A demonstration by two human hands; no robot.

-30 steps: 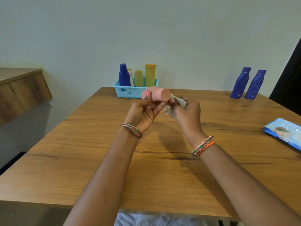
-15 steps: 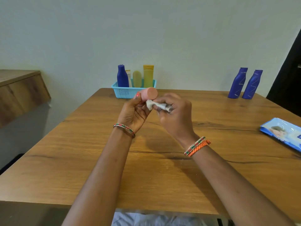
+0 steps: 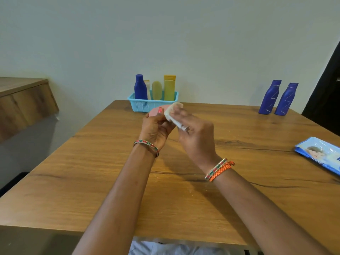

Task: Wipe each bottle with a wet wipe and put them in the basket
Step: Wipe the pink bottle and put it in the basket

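My left hand [image 3: 156, 128] holds a small pink bottle [image 3: 154, 111] above the middle of the wooden table [image 3: 92, 172]. My right hand [image 3: 196, 137] grips a crumpled white wet wipe [image 3: 172, 114] and presses it over the bottle's right end, which is hidden under the wipe. A light blue basket [image 3: 141, 104] stands at the table's far edge and holds a dark blue bottle [image 3: 140, 87], a small green one [image 3: 156, 90], a yellow one [image 3: 169, 87] and a white one partly hidden. Two tall blue bottles [image 3: 269, 97] [image 3: 286, 99] stand at the far right.
A blue wet wipe packet [image 3: 320, 153] lies at the table's right edge. A wooden shelf [image 3: 24, 100] juts from the wall on the left. A dark doorway edge [image 3: 327, 92] is at the far right.
The wipe, earlier rolled beside the bottle's cap, now covers the bottle's right end. My right hand has shifted up over the bottle, and the bottle has tilted in my left hand.
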